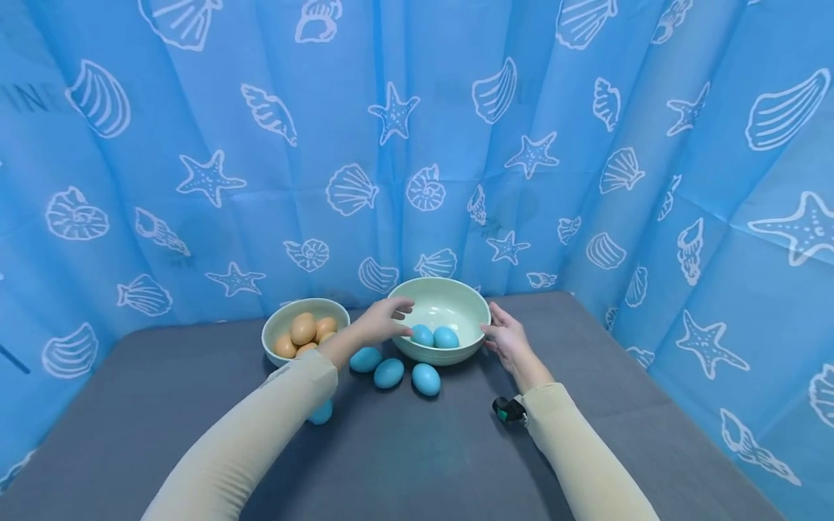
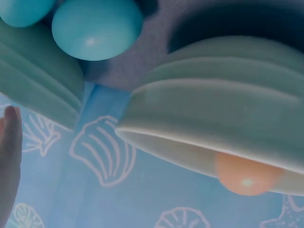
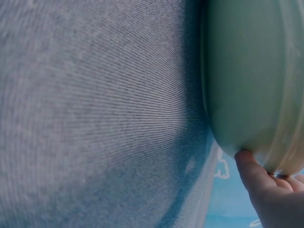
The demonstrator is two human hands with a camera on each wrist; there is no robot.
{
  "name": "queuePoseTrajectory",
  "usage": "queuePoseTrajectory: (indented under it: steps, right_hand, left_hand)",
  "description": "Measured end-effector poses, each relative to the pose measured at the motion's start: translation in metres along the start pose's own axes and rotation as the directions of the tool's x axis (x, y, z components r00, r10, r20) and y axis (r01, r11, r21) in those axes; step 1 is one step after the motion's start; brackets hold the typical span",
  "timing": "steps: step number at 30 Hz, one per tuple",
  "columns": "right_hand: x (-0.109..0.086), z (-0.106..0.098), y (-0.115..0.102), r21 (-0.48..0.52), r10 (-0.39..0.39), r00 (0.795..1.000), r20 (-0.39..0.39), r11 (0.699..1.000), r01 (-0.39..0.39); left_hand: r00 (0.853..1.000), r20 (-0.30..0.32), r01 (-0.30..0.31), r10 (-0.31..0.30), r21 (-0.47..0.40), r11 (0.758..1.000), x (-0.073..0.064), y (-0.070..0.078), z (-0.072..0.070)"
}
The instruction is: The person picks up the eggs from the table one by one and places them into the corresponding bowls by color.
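A large pale green bowl (image 1: 439, 298) stands at the back of the table with two blue eggs (image 1: 446, 337) inside. My left hand (image 1: 384, 322) reaches over its left rim, thumb and fingers spread apart with nothing between them. On the right side my right hand (image 1: 511, 340) holds the bowl at the rim; its fingers also show against the outer wall (image 3: 251, 90) in the right wrist view. Three blue eggs (image 1: 389, 373) lie on the table in front of the bowl. Another blue egg (image 1: 321, 412) is partly hidden by my left sleeve.
To the left, a smaller pale green bowl (image 1: 269, 340) holds several orange-brown eggs (image 1: 302, 329), partly behind my left forearm. Grey cloth covers the table (image 1: 417, 463). A blue curtain (image 1: 417, 145) with white shells and starfish hangs along the back and right side.
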State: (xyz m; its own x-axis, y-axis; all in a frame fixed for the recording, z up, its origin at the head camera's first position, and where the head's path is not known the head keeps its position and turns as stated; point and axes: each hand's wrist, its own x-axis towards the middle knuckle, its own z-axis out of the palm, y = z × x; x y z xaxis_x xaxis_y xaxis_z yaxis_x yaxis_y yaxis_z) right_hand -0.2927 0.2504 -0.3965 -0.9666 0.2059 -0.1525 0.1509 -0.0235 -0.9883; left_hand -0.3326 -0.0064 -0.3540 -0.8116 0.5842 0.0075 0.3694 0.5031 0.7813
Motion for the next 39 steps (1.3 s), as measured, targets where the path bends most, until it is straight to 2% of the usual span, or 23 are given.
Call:
queuePoseTrajectory:
  steps: [4, 7, 15, 24, 27, 31, 39]
  right_hand:
    - [0.000, 0.000, 0.001, 0.003, 0.005, 1.000, 0.002, 1.000, -0.005]
    - [0.000, 0.000, 0.001, 0.003, 0.006, 1.000, 0.007, 1.000, -0.006]
    - [0.002, -0.002, -0.002, -0.010, 0.021, 1.000, -0.003, 1.000, -0.021]
    - [0.001, -0.001, -0.001, -0.013, 0.018, 1.000, 0.007, 1.000, -0.018]
    - [0.001, -0.002, 0.000, -0.011, 0.016, 1.000, 0.009, 1.000, -0.016]
    - [0.001, -0.001, 0.001, -0.006, 0.018, 1.000, 0.008, 1.000, -0.018]
    - [0.001, -0.002, 0.000, -0.019, 0.008, 1.000, 0.010, 1.000, -0.008]
  left_hand:
    - [0.998, -0.051, -0.020, 0.021, 0.022, 1.000, -0.024, -0.002, -0.005]
    - [0.997, -0.063, -0.033, 0.034, 0.015, 0.999, -0.043, -0.005, -0.009]
    - [0.999, -0.052, -0.016, 0.015, -0.026, 1.000, -0.087, -0.020, -0.016]
    - [0.998, -0.003, -0.062, 0.062, 0.039, 0.997, -0.128, -0.044, -0.022]
    - [0.998, 0.016, -0.058, 0.057, 0.061, 0.996, -0.138, -0.049, -0.022]
    - [1.000, 0.010, -0.030, 0.029, 0.097, 0.995, -0.149, -0.056, -0.023]
    - [1.000, -0.002, 0.017, -0.017, 0.117, 0.993, -0.158, -0.075, -0.025]
